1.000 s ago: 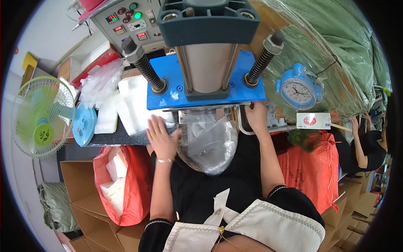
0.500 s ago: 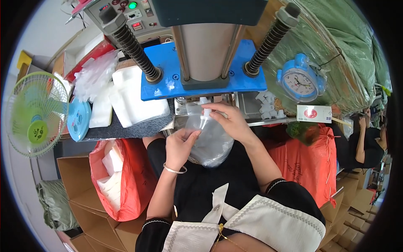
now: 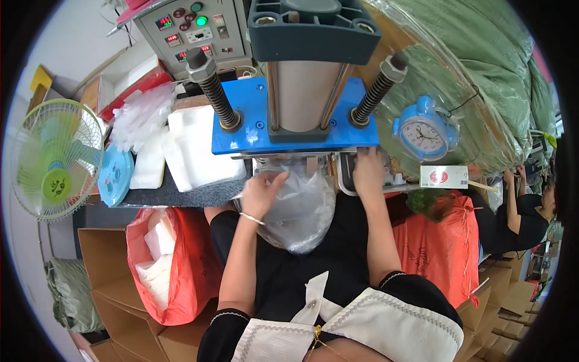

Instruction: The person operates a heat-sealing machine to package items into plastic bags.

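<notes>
Your left hand [image 3: 260, 192] lies with curled fingers on the top of the clear bag [image 3: 300, 208], pinching or pressing its crumpled film; the grip looks loose rather than clamped. Your right hand [image 3: 368, 174] reaches up under the right end of the blue plate [image 3: 295, 123] of the press, fingers tucked out of sight, so you cannot tell from here whether it grips anything. The bag hangs just below the plate, between your hands, sagging over your lap with its mouth up near the press. It is thin, glossy plastic, soft and wrinkled, very light by the look of it, and likely slick; it will collapse wherever you press it, so take it by the gathered film near the mouth, where the folds give your fingers something to bite on, rather than by the smooth belly. Above the plate rises a grey metal cylinder flanked by two black coil springs [image 3: 211, 90] on posts, hard and rigid. Left of the plate, on the bench [image 3: 181, 194] with its dark felt-like cover, sit stacked white foam blocks [image 3: 202, 148] and a heap of more clear bags [image 3: 142, 114]. Right of the plate stands a round blue alarm clock [image 3: 424, 134]. Below the bench, left of the plate, an orange sack [image 3: 187, 259] of woven plastic holds white pieces; another orange sack [image 3: 437, 253] sits to the right.
</notes>
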Motion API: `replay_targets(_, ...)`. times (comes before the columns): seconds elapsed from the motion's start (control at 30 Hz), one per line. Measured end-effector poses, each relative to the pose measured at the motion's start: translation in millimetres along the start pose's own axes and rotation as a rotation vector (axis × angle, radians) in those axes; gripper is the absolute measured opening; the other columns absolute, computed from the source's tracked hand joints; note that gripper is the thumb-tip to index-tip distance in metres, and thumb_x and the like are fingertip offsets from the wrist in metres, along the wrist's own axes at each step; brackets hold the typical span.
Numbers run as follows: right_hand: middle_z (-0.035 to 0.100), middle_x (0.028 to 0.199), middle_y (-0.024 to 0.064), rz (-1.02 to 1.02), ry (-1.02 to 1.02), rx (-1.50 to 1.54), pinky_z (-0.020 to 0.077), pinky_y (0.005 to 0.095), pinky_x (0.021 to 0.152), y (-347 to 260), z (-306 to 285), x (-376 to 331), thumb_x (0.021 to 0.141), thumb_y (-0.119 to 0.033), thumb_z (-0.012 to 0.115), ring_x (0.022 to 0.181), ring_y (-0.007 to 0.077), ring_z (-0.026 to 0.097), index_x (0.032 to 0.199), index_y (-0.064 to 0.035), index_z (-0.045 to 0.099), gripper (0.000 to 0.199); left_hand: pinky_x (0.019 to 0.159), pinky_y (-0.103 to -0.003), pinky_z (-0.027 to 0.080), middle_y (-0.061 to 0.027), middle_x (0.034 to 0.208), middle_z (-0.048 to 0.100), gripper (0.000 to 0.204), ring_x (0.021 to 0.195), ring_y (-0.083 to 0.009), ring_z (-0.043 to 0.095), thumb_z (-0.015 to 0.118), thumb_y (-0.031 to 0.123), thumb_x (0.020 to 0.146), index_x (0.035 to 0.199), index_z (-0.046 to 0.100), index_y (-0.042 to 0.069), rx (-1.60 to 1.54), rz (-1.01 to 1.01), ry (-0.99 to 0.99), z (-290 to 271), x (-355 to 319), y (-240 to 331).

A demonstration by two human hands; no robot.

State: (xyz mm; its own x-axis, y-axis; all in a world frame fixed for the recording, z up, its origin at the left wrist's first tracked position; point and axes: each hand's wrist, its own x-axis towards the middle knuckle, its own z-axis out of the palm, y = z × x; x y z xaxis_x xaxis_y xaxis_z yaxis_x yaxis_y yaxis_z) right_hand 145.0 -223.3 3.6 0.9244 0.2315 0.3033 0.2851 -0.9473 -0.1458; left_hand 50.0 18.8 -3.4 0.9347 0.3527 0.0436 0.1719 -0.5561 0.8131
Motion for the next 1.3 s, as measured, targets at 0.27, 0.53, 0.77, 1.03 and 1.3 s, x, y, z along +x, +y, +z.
replay_targets(0.27,0.055,0.109,0.0229,-0.08,0.022,0.354,0.0424,0.0462,0.088,-1.3,16.7,4.0,0.073,0.0,0.06,0.103,0.042,0.05,0.095,0.0035,0.062,0.022,0.105,-0.047,0.028,-0.017,0.138,0.042,0.065,0.127,-0.0352,0.039,0.066,0.033,0.081,0.134,0.043,0.004,0.768,0.22,0.252,-26.3,-40.5,-52.3)
replay_targets(0.53,0.059,0.104,0.0132,0.129,-0.033,0.629,0.0477,0.0322,0.078,13.7,-7.5,-1.9,0.078,0.002,0.061,0.084,0.0254,0.06,0.095,0.004,0.057,0.018,0.061,-0.037,0.044,-0.0125,0.075,0.059,0.007,0.069,-0.0322,0.056,0.063,0.008,0.08,0.082,0.062,0.001,0.38,0.143,0.325,-58.0,-39.6,-9.9)
replay_targets(0.77,0.059,0.099,0.009,-0.365,-0.174,0.98,0.0431,0.0345,0.084,-56.7,-57.7,-15.8,0.087,-0.004,0.054,0.097,0.0254,0.055,0.098,-0.0022,0.059,0.012,0.051,-0.025,0.038,-0.003,0.062,0.059,0.018,0.054,-0.0098,0.049,0.075,0.012,0.075,0.073,0.064,-0.002,-0.009,0.08,0.013,-42.0,-60.3,32.0)
replay_targets(1.03,0.061,0.089,0.0139,-0.394,-0.382,0.785,0.0435,0.0413,0.08,-74.4,-35.3,2.0,0.087,-0.012,0.054,0.091,0.0323,0.055,0.098,-0.0037,0.06,0.015,0.053,-0.018,0.039,0.0011,0.07,0.064,0.02,0.06,-0.0029,0.051,0.069,0.019,0.085,0.088,0.069,-0.001,-0.556,-0.282,-0.253,10.9,-52.6,9.6)
replay_targets(1.3,0.065,0.097,0.0133,-0.305,-0.3,0.79,0.0451,0.037,0.085,-53.7,-20.6,-1.3,0.087,-0.015,0.057,0.092,0.0307,0.059,0.105,-0.005,0.066,0.022,0.057,-0.019,0.041,0.0002,0.07,0.064,0.022,0.062,-0.0034,0.052,0.071,0.019,0.083,0.088,0.069,-0.002,-0.475,-0.289,-0.321,21.4,-47.5,-13.2)
